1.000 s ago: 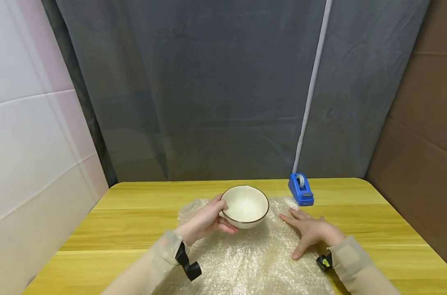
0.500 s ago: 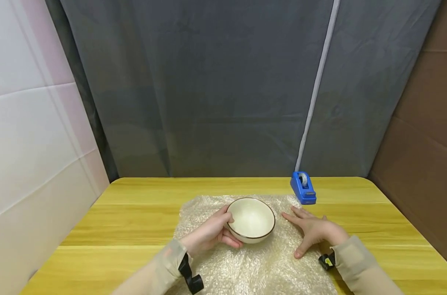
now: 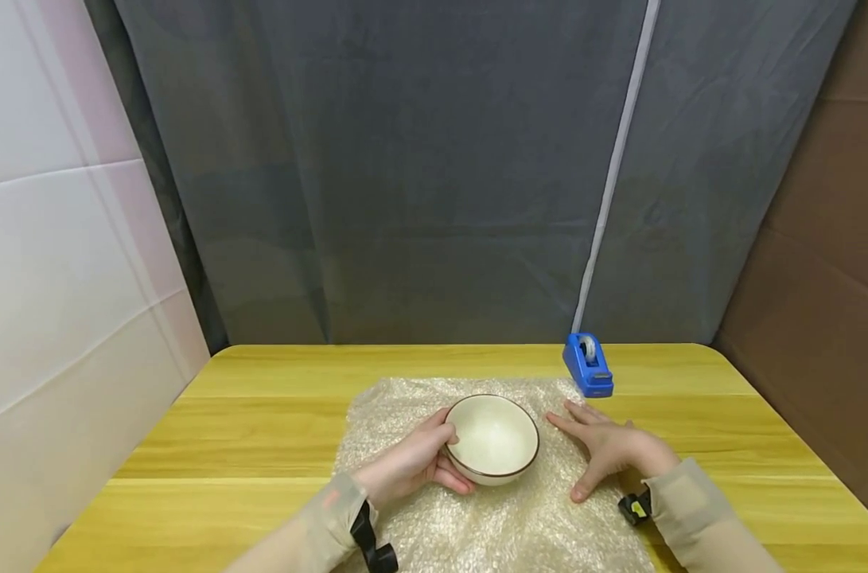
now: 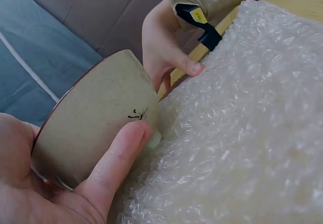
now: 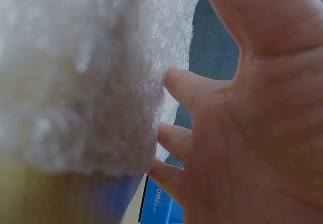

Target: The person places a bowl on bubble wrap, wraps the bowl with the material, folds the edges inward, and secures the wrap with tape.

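I have the left hand [image 3: 426, 458] on the cream bowl [image 3: 492, 434], gripping its wall at 9 o'clock. The thumb hooks over the brown rim there, and the other fingers [image 4: 113, 163] curl below against the outside. On the left wrist feed, one fingertip lies just beside a small dark mark [image 4: 137, 114] on that outer wall. The bowl's mouth faces up, and it sits over the upper middle of a crinkled sheet of bubble wrap [image 3: 505, 525]. From here I cannot tell whether its foot touches the sheet.

Taking the bowl as the middle of my clock, the right hand [image 3: 613, 450] is at 3 o'clock, apart from it. That hand's fingers are released and spread, reaching toward 10 and 11, with the thumb toward 7. On the right wrist feed I see fingertips touching the edge of the wrap.

At 2 o'clock from the bowl, just beyond the sheet's corner, a blue tape dispenser [image 3: 588, 370] stands on the wood-grain counter [image 3: 262, 446] with a roll of tape [image 3: 587, 348] in it. A dark grey curtain [image 3: 434, 175] hangs behind at 12, a white panel [image 3: 61, 263] stands toward 10 and a brown panel [image 3: 827, 263] toward 2.
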Available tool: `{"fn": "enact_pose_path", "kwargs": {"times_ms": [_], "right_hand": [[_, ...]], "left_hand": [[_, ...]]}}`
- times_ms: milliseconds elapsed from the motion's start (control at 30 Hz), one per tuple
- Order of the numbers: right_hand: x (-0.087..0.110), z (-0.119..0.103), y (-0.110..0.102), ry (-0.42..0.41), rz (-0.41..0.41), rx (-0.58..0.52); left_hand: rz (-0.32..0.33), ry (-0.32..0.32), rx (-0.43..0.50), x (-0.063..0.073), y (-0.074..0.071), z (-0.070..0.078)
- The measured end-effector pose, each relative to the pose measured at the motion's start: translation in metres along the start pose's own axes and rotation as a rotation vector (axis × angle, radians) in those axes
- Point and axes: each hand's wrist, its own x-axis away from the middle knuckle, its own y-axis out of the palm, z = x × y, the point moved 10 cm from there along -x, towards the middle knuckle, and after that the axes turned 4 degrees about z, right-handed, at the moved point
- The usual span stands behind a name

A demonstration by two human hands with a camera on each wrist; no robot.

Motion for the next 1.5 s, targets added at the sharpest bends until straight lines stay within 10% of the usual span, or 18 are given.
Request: {"fn": "enact_pose_path", "kwargs": {"times_ms": [633,933,1500], "right_hand": [[-0.001,-0.006,-0.019,-0.1,0.005,-0.128],[-0.005,0.007,-0.044,0.027,0.074,-0.079],[-0.028,0.003,-0.048,-0.002,0.17,-0.18]], "left_hand": [[-0.023,-0.005,0.035,0.0,0.002,-0.017],[-0.065,0.017,0.038,-0.004,0.007,-0.017],[-0.111,0.03,0.063,0.0,-0.003,-0.015]]}}
